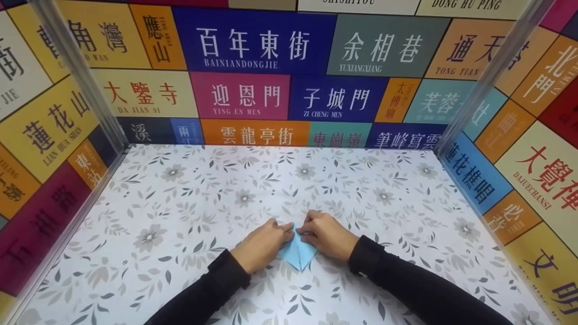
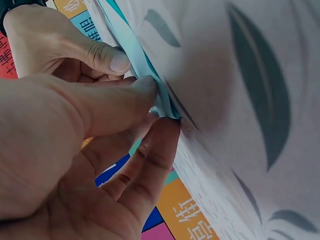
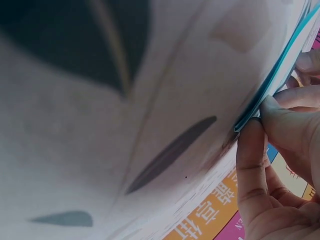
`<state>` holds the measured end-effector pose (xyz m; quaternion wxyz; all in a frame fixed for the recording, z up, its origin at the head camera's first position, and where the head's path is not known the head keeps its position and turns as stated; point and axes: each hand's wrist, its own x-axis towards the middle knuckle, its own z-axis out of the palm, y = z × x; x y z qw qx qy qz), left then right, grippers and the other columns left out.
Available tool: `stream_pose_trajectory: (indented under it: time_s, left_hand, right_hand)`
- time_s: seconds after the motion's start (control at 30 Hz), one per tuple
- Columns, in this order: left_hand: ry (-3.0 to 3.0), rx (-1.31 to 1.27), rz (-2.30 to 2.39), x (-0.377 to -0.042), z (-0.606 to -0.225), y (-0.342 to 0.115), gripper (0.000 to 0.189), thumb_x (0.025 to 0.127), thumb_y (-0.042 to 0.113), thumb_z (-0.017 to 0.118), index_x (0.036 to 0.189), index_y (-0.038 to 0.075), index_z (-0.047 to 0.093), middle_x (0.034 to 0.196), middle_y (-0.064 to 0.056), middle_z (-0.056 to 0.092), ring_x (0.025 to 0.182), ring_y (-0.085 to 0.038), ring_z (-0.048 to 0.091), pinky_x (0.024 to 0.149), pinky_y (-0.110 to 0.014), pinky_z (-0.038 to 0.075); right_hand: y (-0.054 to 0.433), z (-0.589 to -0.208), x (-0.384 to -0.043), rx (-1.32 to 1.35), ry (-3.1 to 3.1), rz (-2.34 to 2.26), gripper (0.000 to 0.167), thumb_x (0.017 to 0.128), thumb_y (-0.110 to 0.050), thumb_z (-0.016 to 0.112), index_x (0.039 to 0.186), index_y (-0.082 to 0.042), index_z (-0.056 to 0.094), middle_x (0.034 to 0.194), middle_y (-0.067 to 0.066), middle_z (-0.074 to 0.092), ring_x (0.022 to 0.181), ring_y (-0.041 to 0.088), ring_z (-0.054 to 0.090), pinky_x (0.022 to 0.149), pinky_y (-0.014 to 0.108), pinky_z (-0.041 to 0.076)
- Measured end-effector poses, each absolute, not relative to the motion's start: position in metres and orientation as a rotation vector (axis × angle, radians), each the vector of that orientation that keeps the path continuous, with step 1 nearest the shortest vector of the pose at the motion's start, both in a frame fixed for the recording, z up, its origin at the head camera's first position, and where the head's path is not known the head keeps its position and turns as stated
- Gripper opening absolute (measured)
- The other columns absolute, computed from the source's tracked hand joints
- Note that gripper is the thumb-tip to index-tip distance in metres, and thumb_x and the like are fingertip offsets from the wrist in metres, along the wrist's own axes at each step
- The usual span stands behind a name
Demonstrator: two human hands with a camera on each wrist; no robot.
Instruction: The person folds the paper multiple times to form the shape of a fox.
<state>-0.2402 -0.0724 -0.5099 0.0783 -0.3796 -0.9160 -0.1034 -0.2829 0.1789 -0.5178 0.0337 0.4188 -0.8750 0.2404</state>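
Observation:
A small piece of light blue folded paper [image 1: 299, 256] lies on the tabletop, its lower end pointed toward the person and a crease running down its middle. My left hand [image 1: 266, 243] pinches its left side near the far end, thumb and forefinger meeting at the paper's edge in the left wrist view. From the other side my right hand [image 1: 329, 237] pinches the right side, thumb over forefinger. In the right wrist view the layered edge of the blue paper [image 3: 270, 82] runs up to those fingertips. Fingers of both hands cover the paper's far part.
The table [image 1: 198, 180] wears a white cover with grey flowers and leaves. Panels of coloured blocks with Chinese lettering stand at the back [image 1: 248, 95], left [image 1: 49, 126] and right [image 1: 510, 149]. Clear strips run along the corners. Both forearms wear black sleeves [image 1: 198, 289].

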Motion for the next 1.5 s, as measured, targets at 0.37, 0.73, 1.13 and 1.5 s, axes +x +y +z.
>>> stream_pose_trajectory:
  time_s: [0.37, 0.73, 1.13, 1.5]
  left_hand:
    - [-2.743, -1.149, -0.328, -0.243, -0.509, -0.072, 0.032, 0.105, -0.005, 0.07, 0.126, 0.01, 0.088, 0.149, -0.014, 0.081, 0.103, -0.036, 0.072, 0.089, -0.045, 0.069]
    - [-2.717, -1.149, -0.283, -0.243, -0.51, -0.072, 0.02, 0.11, 0.003, 0.071, 0.116, 0.01, 0.088, 0.143, -0.013, 0.084, 0.102, -0.035, 0.075, 0.091, -0.044, 0.071]
    - [-2.726, -1.116, -0.363, -0.244, -0.512, -0.07, 0.007, 0.109, 0.012, 0.08, 0.108, 0.011, 0.087, 0.143, -0.013, 0.084, 0.102, -0.038, 0.076, 0.09, -0.047, 0.071]
    - [-2.755, -1.022, -0.4, -0.238, -0.512, -0.064, 0.013, 0.108, 0.009, 0.079, 0.118, 0.006, 0.088, 0.141, -0.014, 0.085, 0.101, -0.038, 0.076, 0.088, -0.046, 0.071]
  right_hand:
    - [0.185, -0.526, -0.288, 1.369, -2.553, 0.791, 0.021, 0.1, 0.001, 0.086, 0.121, 0.001, 0.089, 0.105, 0.011, 0.074, 0.09, 0.024, 0.077, 0.08, 0.031, 0.067]
    - [0.178, -0.518, -0.283, 1.267, -2.717, 0.774, 0.021, 0.102, 0.0, 0.085, 0.123, 0.001, 0.088, 0.108, 0.014, 0.077, 0.096, 0.029, 0.079, 0.086, 0.035, 0.069]
    - [0.176, -0.516, -0.285, 1.28, -2.695, 0.719, 0.017, 0.101, -0.012, 0.092, 0.113, 0.0, 0.089, 0.099, 0.012, 0.076, 0.082, 0.021, 0.071, 0.074, 0.028, 0.062]
    - [0.168, -0.512, -0.284, 1.238, -2.693, 0.698, 0.023, 0.096, -0.024, 0.098, 0.094, -0.005, 0.086, 0.09, 0.011, 0.073, 0.076, 0.013, 0.062, 0.069, 0.029, 0.059]
